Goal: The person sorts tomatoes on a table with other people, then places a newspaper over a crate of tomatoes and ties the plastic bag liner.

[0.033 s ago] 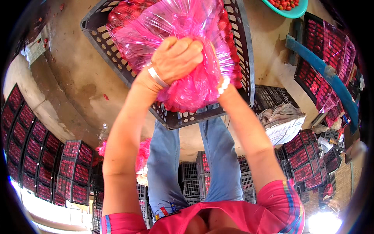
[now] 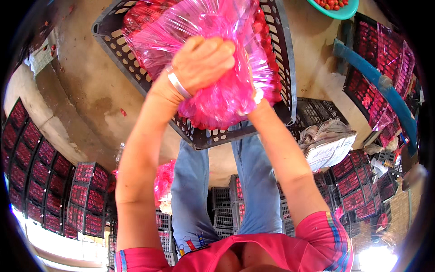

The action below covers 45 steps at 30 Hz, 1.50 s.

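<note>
A thin pink plastic bag [image 2: 217, 97] full of red fruit lies in a black perforated plastic crate [image 2: 286, 63] in front of my legs. My left hand [image 2: 206, 61], with a light band at the wrist, is closed in a fist around the gathered plastic near the bag's middle. My right hand comes in from the other side, a white bracelet [image 2: 257, 96] at its wrist. Shiny pink plastic covers that hand, so its fingers are hidden. Red fruit [image 2: 261, 36] shows through the plastic along the crate's right side.
Stacked black crates of red contents [image 2: 84, 199] line the left; more crates [image 2: 355, 186] stand at the right. A turquoise basin [image 2: 342, 12] holds red fruit at the far right. Nearby are a blue curved bar [image 2: 385, 90] and a grey-white bundle [image 2: 328, 140]. Pink plastic [image 2: 164, 181] lies by my left leg.
My left hand has shifted slightly up and to the left, still gripping the plastic. My right wrist has moved a little to the left. The crate stays almost in place.
</note>
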Each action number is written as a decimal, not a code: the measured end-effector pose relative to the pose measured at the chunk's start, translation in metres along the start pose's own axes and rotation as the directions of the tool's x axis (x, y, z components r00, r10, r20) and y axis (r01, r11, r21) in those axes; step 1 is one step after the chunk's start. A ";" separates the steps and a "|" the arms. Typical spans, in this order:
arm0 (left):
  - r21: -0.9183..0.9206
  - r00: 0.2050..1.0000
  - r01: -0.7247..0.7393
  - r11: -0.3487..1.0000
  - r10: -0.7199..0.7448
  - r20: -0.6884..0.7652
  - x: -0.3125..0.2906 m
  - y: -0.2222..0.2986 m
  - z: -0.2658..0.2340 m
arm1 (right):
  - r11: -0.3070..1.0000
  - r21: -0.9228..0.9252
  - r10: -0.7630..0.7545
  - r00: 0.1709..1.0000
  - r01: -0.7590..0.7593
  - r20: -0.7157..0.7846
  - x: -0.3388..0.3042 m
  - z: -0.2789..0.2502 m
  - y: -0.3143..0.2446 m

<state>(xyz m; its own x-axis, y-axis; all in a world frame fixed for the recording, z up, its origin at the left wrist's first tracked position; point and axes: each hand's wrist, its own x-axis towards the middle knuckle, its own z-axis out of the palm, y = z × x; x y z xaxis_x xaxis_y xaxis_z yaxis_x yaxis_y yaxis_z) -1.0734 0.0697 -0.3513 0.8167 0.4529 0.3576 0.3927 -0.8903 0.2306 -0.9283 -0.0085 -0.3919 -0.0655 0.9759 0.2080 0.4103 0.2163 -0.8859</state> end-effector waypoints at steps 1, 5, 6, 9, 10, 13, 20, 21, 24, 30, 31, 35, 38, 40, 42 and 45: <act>0.036 0.999 -0.017 0.999 0.016 0.033 0.011 -0.005 -0.005 | 0.998 -0.001 0.069 0.995 -0.069 -0.067 -0.004 0.006 -0.004; -0.139 0.964 0.023 0.990 0.014 0.264 0.032 0.008 -0.009 | 0.972 0.036 0.236 0.953 -0.233 -0.191 0.000 0.029 -0.010; -0.228 0.962 0.148 0.962 -0.086 0.261 0.029 0.005 -0.015 | 0.963 0.043 0.270 0.940 -0.267 -0.211 0.001 0.033 -0.014; -0.407 0.888 0.460 0.789 -0.413 0.203 0.024 0.005 -0.039 | 0.926 0.009 0.368 0.894 -0.378 -0.255 -0.004 0.028 -0.016; -0.388 0.854 0.518 0.762 -0.484 0.190 0.011 0.003 -0.039 | 0.908 0.001 0.404 0.877 -0.418 -0.260 -0.008 0.023 -0.016; -0.283 0.819 0.562 0.777 -0.475 0.323 -0.030 0.011 -0.012 | 0.688 0.397 0.682 0.729 -0.608 -0.066 -0.003 0.029 -0.027; -0.357 0.730 0.653 0.668 -0.681 0.059 0.004 0.062 0.053 | 0.020 0.898 1.000 0.013 -0.440 -0.016 0.055 -0.012 -0.085; -0.351 0.711 0.659 0.666 -0.703 0.002 0.005 0.065 0.059 | -0.058 0.977 0.998 -0.001 -0.206 0.059 0.055 -0.012 -0.089; -0.287 0.647 0.693 0.662 -0.746 -0.157 0.001 0.071 0.074 | -0.243 0.955 0.969 0.092 0.172 0.230 0.036 -0.013 -0.097; -0.373 0.617 0.705 0.603 -0.781 -0.096 -0.004 0.067 0.077 | -0.003 0.788 1.000 0.010 -0.616 0.012 -0.027 -0.031 -0.137; -0.390 0.634 0.687 0.613 -0.768 -0.089 -0.001 0.066 0.078 | 0.340 0.500 0.940 0.290 -0.797 -0.177 -0.046 -0.030 -0.140; -0.351 0.694 0.667 0.657 -0.720 -0.030 -0.004 0.060 0.074 | 0.790 -0.557 0.367 0.925 -0.255 0.098 -0.007 -0.036 -0.096; -0.294 0.708 0.667 0.684 -0.705 -0.033 -0.006 0.055 0.084 | 0.772 -0.601 0.408 0.887 -0.208 0.216 0.014 -0.031 -0.057; -0.300 0.724 0.664 0.685 -0.689 0.026 -0.007 0.052 0.078 | 0.715 -0.638 0.519 0.828 -0.286 0.211 0.014 -0.035 -0.055; -0.370 0.734 0.654 0.660 -0.671 0.102 -0.004 0.056 0.062 | 0.662 -0.619 0.665 0.713 -0.423 0.224 0.006 -0.041 -0.055; -0.478 0.742 0.608 0.634 -0.669 0.056 0.007 0.061 0.047 | 0.657 -0.076 0.751 0.644 -0.750 0.143 -0.030 -0.043 -0.049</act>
<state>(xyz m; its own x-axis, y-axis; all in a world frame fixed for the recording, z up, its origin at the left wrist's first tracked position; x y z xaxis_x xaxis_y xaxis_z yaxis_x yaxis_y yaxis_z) -1.0243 0.0166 -0.3772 0.3666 0.9284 0.0606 0.5437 -0.2666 0.7958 -0.9071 -0.0500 -0.3367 0.1361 0.7951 -0.5910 0.3876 -0.5917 -0.7068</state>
